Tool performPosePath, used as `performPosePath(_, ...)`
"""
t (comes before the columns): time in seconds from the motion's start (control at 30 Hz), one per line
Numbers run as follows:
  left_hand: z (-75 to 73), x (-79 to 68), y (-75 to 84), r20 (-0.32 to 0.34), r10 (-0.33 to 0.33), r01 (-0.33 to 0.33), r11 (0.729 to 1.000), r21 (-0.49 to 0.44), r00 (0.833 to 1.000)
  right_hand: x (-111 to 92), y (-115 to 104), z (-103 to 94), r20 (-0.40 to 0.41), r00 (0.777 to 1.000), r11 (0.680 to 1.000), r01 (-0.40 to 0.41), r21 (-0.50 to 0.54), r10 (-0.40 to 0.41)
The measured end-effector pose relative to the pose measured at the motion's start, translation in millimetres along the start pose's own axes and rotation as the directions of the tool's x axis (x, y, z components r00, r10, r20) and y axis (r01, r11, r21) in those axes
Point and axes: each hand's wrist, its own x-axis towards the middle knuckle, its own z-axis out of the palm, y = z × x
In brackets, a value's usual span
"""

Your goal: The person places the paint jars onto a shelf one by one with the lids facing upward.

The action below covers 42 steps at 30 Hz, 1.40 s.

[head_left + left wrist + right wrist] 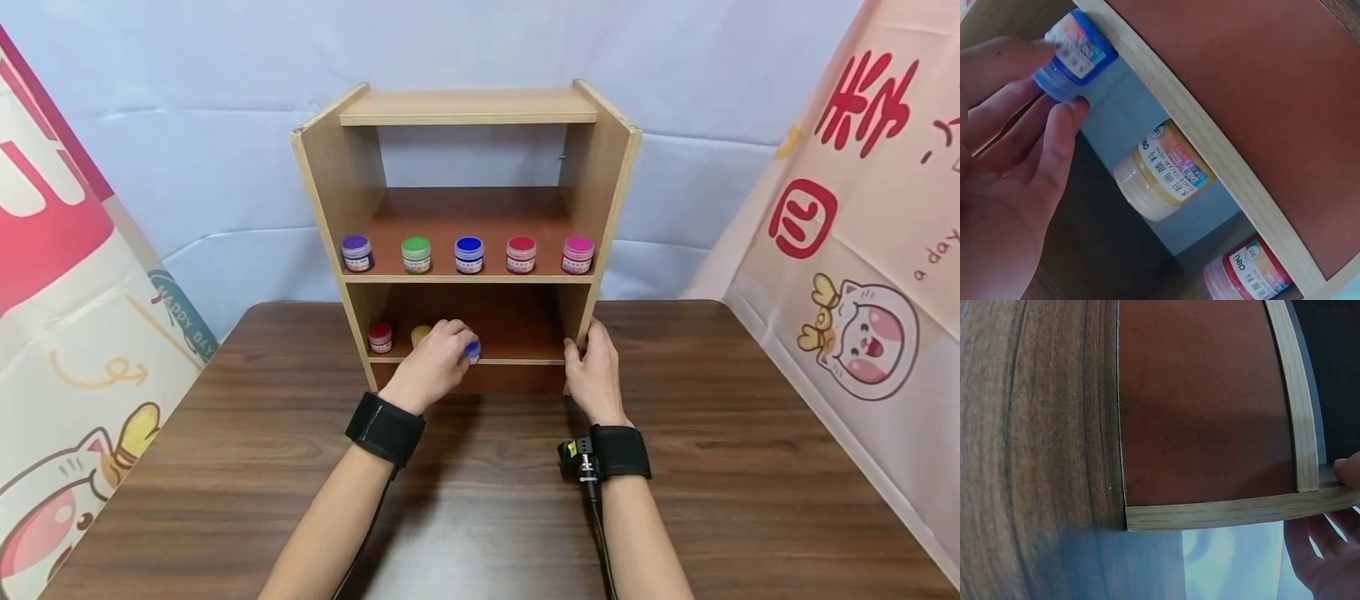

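Note:
My left hand (433, 362) holds a small blue paint jar (1082, 53) between thumb and fingers at the front of the lower shelf (517, 362). In the left wrist view the jar's base is right at the shelf's wooden edge. Beside it stand a yellow paint jar (1169, 165), partly behind the hand in the head view, and a red paint jar (380, 338) at the shelf's left end. My right hand (597, 379) grips the right side panel of the wooden shelf unit (617, 208), thumb on the inner face and fingers outside.
On the middle shelf (472, 280) several paint jars stand in a spaced row, from a purple jar (357, 253) at left to a pink jar (577, 255) at right. The unit stands on a dark wooden table (480, 500). Printed cloths (862, 250) hang at both sides.

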Motion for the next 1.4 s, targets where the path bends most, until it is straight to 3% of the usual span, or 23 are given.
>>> performPosePath(0.17,3.1,-1.2,-0.6,-0.091,-0.006,0.010,0.999,0.046,0.996,-1.2,0.2,0.7,0.017,1.000,1.000,-0.007,0.010,0.007)
performPosePath(0.3,4.6,-4.1,0.6,-0.137,0.009,-0.004,0.999,0.033,0.991,-1.0,0.1,0.4,0.019,1.000,1.000,-0.006,0.016,0.006)
performPosePath(0.57,4.5,-7.2,6.1,-0.090,0.051,-0.046,0.997,0.054,0.995,1.2,0.2,0.1,0.012,1.000,1.000,0.001,0.003,-0.001)
performPosePath(1.13,7.0,-5.9,8.3,-0.076,0.024,-0.016,0.995,0.102,0.997,2.6,0.8,1.0,0.013,1.000,1.000,-0.001,0.001,0.001)
performPosePath(1.4,9.8,-6.7,10.9,-0.065,0.018,-0.013,0.997,0.077,0.998,1.5,0.8,0.1,0.009,1.000,1.000,-0.006,0.007,0.006)
